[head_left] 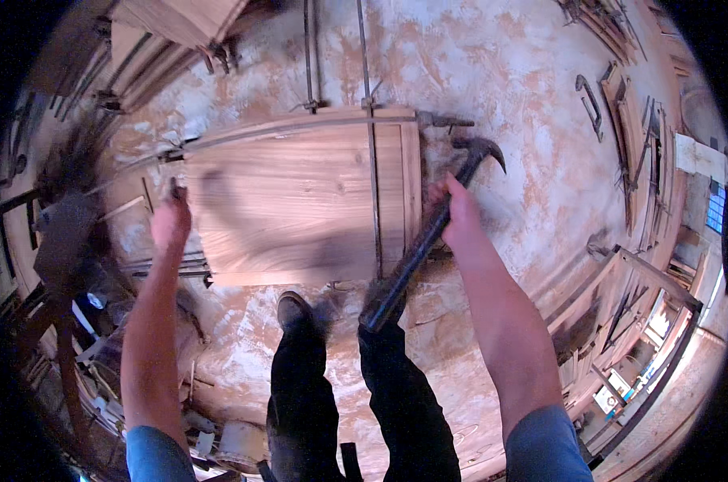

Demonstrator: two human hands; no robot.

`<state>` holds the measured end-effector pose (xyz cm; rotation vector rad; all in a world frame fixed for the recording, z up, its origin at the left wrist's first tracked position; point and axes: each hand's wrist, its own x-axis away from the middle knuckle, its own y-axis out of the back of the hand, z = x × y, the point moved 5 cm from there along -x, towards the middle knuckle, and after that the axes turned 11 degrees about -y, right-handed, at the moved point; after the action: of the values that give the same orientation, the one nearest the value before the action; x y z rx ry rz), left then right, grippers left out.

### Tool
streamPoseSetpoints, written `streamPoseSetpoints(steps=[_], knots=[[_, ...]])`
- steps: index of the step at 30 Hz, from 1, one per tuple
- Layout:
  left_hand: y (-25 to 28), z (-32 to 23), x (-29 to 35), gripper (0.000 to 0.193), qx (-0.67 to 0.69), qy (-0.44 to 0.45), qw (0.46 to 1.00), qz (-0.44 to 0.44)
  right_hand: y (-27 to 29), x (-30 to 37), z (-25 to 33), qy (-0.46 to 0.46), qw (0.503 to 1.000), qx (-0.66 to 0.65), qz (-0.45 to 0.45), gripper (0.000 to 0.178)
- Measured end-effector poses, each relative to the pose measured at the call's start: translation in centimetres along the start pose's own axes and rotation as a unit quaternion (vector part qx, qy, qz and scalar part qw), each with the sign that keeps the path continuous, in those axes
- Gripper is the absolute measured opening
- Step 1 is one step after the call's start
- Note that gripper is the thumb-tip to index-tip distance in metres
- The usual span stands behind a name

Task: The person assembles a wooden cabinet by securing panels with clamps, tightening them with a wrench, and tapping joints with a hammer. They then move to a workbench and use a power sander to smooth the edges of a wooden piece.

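Observation:
My right hand (458,213) is wrapped round the handle of a dark claw hammer (412,263), close below its head. The hammer's curved claw points up and right, and the handle slants down toward my right leg. A pale wooden panel (284,185) lies in front of me with bar clamps across it. One long metal clamp bar (375,185) crosses its right part; another bar (276,127) runs along its far edge. Beside the panel's left end, my left hand (171,221) is closed, with a small dark end showing at its top; what it holds is unclear.
Stacked boards (159,60) and clamps stand at the far left. A loose clamp (589,104) and timber pieces (633,153) lie to the right. A wooden frame (657,277) stands at the lower right. My shoe (293,309) is near the panel's front edge on the stained floor.

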<state>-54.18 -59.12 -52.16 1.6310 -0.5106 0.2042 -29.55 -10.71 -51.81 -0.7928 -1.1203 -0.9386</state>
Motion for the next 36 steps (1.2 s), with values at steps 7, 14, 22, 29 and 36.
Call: streamPoseSetpoints(steps=[7,14,22,29,36], knots=[[2.5,-1.0,24.4,0.031,0.002,-0.195,0.968,0.157,10.3,14.7,-2.1,-0.030,0.999,-0.005,-0.017,0.026],[5.1,9.2,60.5,0.023,0.114,0.125,0.904,0.394,20.2,33.1,-6.2,-0.219,0.971,0.096,-0.008,0.036],[8.8,7.5,68.8,0.016,0.314,0.275,0.850,0.321,28.0,53.3,-10.5,-0.105,0.894,0.434,-0.033,0.027],[25.2,0.4,57.0,0.035,0.370,0.074,0.916,0.136,36.4,64.2,-18.7,-0.061,0.829,0.536,-0.150,0.027],[23.1,5.6,64.7,0.036,0.283,0.029,0.958,0.045,45.7,61.8,-25.9,-0.135,0.815,0.551,-0.119,0.030]])
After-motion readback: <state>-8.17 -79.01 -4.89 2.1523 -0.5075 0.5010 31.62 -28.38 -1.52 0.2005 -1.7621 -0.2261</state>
